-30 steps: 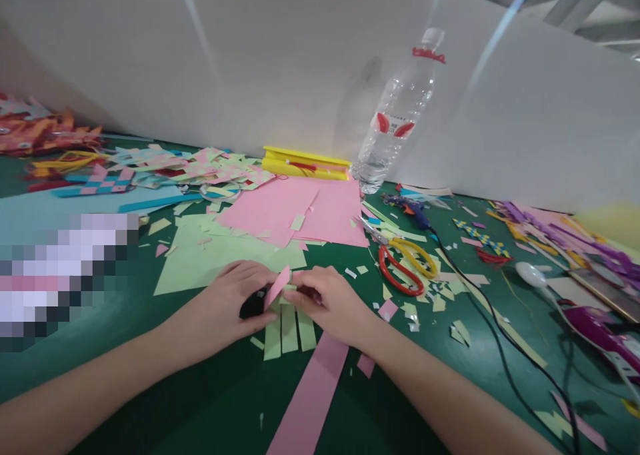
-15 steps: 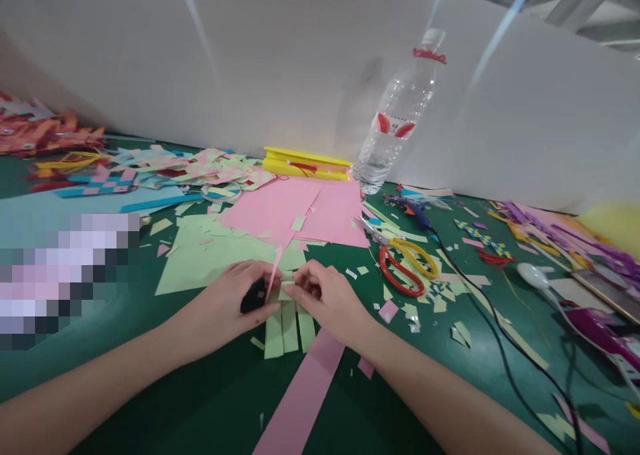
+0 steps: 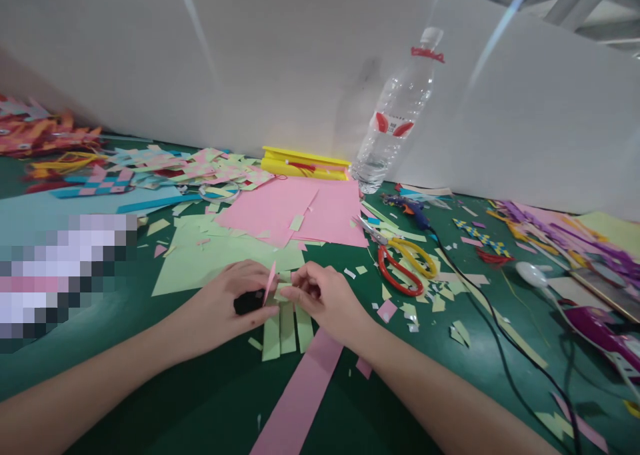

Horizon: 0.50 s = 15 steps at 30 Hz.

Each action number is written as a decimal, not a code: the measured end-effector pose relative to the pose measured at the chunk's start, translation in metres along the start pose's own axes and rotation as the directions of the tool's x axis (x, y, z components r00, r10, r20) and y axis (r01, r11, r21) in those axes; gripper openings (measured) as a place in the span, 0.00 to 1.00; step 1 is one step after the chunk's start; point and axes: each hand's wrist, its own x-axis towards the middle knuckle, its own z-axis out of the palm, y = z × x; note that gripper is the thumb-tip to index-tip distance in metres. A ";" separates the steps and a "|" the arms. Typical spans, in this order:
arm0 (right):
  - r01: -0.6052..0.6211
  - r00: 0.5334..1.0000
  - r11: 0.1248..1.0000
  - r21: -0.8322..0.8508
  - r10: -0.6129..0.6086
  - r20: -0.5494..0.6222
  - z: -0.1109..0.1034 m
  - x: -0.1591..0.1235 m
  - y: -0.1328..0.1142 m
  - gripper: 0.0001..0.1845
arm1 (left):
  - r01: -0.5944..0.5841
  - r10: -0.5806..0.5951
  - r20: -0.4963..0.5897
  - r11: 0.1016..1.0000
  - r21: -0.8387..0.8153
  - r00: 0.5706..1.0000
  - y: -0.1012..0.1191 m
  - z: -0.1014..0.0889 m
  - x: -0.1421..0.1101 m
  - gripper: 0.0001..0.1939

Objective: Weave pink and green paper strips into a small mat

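Observation:
My left hand is curled at the left of a small piece of green paper strips, its thumb resting by them. A narrow pink paper strip stands on edge between its thumb and fingers. My right hand is closed, thumb and fingertips pinching the upper end of the green strips. Several strips hang side by side toward me; their crossing under the fingers is partly hidden. A wide pink strip lies on the table below my right hand. Behind lie green paper and pink sheets.
Red-and-yellow scissors lie right among scraps. Behind them is a blue glue gun with a black cord. A plastic bottle stands at the wall beside a yellow folded piece. A purple-handled tool lies far right.
The pink strip at my left hand, which rose long and slanted over the pink sheet, now shows only a short upright piece. Both hands stay nearly in place on the green strips.

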 end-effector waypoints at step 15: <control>0.297 0.926 0.945 -0.138 -0.321 -0.198 -0.016 -0.012 -0.008 0.12 | 0.020 -0.022 0.052 0.999 0.028 0.998 0.002 -0.003 0.002 0.09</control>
